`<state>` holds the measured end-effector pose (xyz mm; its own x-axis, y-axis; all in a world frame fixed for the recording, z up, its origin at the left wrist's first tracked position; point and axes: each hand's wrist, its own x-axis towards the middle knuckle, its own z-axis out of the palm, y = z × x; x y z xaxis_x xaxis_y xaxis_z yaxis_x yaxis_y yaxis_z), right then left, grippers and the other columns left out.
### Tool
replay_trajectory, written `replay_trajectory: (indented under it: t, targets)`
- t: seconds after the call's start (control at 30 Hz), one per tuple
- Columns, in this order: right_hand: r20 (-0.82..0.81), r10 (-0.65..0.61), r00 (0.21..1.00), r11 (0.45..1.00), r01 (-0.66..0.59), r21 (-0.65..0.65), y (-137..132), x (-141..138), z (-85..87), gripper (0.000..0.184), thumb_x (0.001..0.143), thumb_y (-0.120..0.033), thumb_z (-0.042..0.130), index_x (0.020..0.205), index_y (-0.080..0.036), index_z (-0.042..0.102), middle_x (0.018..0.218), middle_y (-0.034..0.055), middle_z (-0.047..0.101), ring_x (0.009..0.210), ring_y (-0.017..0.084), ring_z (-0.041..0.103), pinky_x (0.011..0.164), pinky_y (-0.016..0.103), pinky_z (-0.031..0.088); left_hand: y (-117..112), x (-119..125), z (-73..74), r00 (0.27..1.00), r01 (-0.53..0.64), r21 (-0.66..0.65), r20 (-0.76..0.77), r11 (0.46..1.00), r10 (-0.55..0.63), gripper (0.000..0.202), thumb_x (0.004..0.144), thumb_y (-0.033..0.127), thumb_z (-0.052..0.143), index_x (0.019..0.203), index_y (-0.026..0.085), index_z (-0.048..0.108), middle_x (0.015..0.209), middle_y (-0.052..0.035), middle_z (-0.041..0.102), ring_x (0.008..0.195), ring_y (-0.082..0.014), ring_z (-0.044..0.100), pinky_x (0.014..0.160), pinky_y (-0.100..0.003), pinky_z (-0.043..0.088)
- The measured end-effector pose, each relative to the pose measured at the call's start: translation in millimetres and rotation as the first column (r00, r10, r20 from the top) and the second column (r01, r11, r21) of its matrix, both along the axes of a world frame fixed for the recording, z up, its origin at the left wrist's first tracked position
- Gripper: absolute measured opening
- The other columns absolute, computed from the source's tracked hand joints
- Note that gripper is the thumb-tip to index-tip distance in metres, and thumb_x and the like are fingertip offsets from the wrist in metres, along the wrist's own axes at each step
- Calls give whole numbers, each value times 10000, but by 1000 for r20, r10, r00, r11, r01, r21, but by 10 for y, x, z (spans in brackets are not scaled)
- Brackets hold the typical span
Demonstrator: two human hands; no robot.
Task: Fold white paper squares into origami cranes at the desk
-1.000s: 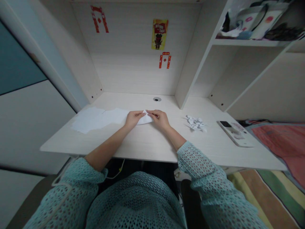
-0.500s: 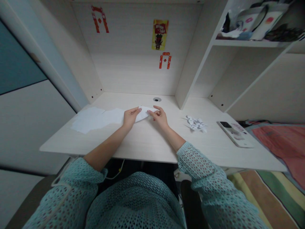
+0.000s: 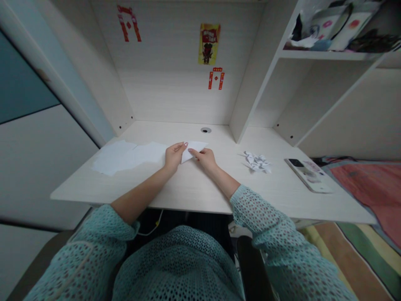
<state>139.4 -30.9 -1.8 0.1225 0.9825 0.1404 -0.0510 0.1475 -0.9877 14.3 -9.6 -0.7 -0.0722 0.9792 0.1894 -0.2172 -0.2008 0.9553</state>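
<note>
Folded paper point(image 3: 194, 147) — left hand point(image 3: 173, 155), right hand point(image 3: 206, 158) pinching

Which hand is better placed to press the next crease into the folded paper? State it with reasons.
Right, probably: the right hand has fingertips on the near edge of the folded paper, free to slide, while the left hand holds its left end, next to the loose sheets.
</note>
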Motion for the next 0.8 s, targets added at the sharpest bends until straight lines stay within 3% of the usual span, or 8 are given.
replay_trajectory:
  t: [0.2, 0.4, 0.6, 0.8]
  targets:
    - [139, 16, 990, 1000, -17, 5, -12, 42, 32, 418, 560, -550, 693, 567, -136, 629, 507, -2, 544, 457, 76, 375, 450, 234, 256, 27, -38, 29, 998, -53, 6, 26, 999, 53, 296, 622, 399, 712, 748, 136, 660, 730, -40, 651, 650, -133, 561, 594, -237, 417]
    - [271, 57, 961, 994, -79, 70, 44, 108, -33, 390, 628, -541, 650, 618, -152, 671, 527, 7, 572, 483, 97, 415, 472, 237, 272, 53, -54, 6, 996, -83, 0, -30, 997, 83, 312, 655, 450, 667, 740, 154, 611, 730, -30, 634, 656, -131, 553, 588, -231, 407]
    - [451, -47, 892, 987, -28, 158, 103, 182, -71, 394, 655, -537, 637, 616, -147, 676, 534, 23, 600, 484, 106, 439, 488, 244, 287, 32, -44, 0, 984, -106, 70, -133, 992, 114, 305, 678, 472, 644, 686, 177, 567, 664, -9, 605, 670, -143, 562, 603, -235, 413]
    - [444, -46, 895, 987, -27, 156, 81, 185, -34, 388, 670, -519, 631, 573, -144, 650, 515, 25, 590, 464, 100, 421, 489, 246, 282, 25, -44, 28, 987, -91, 90, -121, 992, 102, 330, 657, 476, 659, 753, 164, 611, 752, -30, 648, 710, -153, 583, 643, -248, 435]
